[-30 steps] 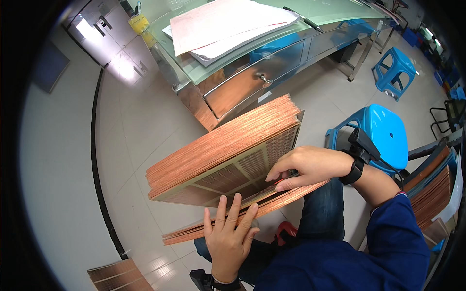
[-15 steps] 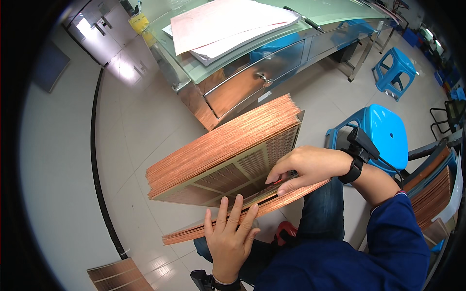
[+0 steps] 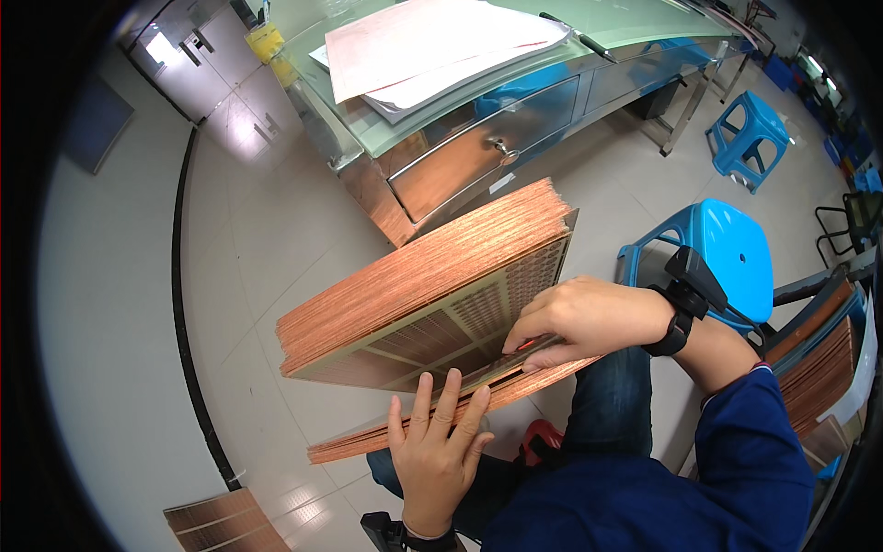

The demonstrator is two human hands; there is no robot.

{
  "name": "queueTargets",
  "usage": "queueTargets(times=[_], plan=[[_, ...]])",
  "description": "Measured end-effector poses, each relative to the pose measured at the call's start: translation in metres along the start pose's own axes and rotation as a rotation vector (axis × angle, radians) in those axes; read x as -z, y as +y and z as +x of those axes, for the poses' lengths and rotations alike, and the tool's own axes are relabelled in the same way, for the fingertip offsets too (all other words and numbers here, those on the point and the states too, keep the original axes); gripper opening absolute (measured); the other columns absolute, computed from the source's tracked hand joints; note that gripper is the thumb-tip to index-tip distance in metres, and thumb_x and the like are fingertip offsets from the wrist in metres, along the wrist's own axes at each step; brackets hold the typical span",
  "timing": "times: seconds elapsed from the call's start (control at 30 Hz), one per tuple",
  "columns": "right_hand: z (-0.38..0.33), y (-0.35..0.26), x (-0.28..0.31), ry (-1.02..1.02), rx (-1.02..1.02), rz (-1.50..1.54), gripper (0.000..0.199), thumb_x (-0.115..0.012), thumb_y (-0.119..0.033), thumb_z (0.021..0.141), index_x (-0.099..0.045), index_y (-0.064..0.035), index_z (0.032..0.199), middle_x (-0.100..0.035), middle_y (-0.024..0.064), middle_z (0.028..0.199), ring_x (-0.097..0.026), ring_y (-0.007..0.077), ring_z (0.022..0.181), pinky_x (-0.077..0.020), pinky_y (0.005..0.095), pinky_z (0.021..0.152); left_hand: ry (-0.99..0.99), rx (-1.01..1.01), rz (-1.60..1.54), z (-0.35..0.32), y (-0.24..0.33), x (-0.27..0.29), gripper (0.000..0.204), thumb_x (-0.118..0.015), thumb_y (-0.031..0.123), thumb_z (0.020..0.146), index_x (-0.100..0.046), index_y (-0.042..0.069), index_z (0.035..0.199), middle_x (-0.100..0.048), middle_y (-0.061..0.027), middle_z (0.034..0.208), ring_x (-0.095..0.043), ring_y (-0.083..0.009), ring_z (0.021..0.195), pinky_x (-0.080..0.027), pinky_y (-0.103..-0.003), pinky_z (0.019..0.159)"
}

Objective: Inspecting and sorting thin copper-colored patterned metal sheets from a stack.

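Observation:
A thick stack of copper-edged circuit panels (image 3: 432, 262) stands tilted before me, its near panel showing grids of small patterns. Closer to me leans a thinner bundle of the same panels (image 3: 354, 443), with a narrow gap between the two. My left hand (image 3: 434, 451) lies with fingers spread against the thin bundle's upper edge. Down in the gap, toward the right end, my right hand (image 3: 579, 322) has thumb and fingers closed around a small red object (image 3: 526, 346). Most of that object is hidden by the fingers, so its kind cannot be made out.
Beyond the panels stands a glass-topped metal desk (image 3: 487, 147) with a pile of papers (image 3: 432, 46) and a pen (image 3: 593, 46). Blue stools (image 3: 736, 248) are on the right. More panels (image 3: 819, 377) stand at the right edge; another panel (image 3: 225, 523) lies lower left.
My right hand has shifted slightly and its thumb has drawn in closer to the fingers at the gap. My left hand and the thick stack stay where they were.

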State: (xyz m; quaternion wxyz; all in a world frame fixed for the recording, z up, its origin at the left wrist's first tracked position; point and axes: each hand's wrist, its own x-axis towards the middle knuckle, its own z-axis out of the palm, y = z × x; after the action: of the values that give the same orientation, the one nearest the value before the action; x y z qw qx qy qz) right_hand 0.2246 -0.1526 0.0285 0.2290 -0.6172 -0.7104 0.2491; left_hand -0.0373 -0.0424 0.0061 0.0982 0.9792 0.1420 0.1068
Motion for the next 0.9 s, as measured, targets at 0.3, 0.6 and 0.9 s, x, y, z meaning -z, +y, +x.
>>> queueTargets(times=[0.3, 0.6, 0.9], plan=[[-0.002, -0.002, -0.004, 0.046, -0.015, -0.027, 0.027, -0.065, -0.031, 0.091, -0.069, -0.0110, 0.108, -0.070, 0.0086, 0.094, -0.067, 0.0270, 0.086, -0.0535, 0.0370, 0.071, 0.003, 0.002, -0.007, 0.000, -0.001, 0.000, 0.047, -0.063, 0.041, 0.087, -0.059, 0.031, 0.133, -0.051, -0.0046, 0.145, -0.044, -0.0305, 0.135, -0.026, -0.057, 0.109], [0.003, 0.004, -0.003, 0.094, -0.050, -0.008, 0.027, -0.062, -0.030, 0.093, -0.069, -0.0083, 0.108, -0.070, 0.0105, 0.091, -0.066, 0.0280, 0.088, -0.0527, 0.0376, 0.075, 0.017, -0.005, -0.001, 0.001, 0.000, -0.001, 0.047, -0.063, 0.040, 0.087, -0.059, 0.031, 0.133, -0.052, -0.0051, 0.143, -0.045, -0.0312, 0.134, -0.027, -0.058, 0.110], [0.006, 0.009, -0.002, 0.122, -0.103, 0.043, 0.025, -0.059, -0.025, 0.095, -0.070, -0.0050, 0.106, -0.071, 0.0102, 0.096, -0.066, 0.0281, 0.088, -0.0527, 0.0372, 0.078, 0.033, 0.001, -0.012, 0.000, 0.001, 0.000, 0.047, -0.064, 0.041, 0.087, -0.060, 0.031, 0.132, -0.053, -0.0031, 0.141, -0.047, -0.0287, 0.131, -0.028, -0.057, 0.108]])
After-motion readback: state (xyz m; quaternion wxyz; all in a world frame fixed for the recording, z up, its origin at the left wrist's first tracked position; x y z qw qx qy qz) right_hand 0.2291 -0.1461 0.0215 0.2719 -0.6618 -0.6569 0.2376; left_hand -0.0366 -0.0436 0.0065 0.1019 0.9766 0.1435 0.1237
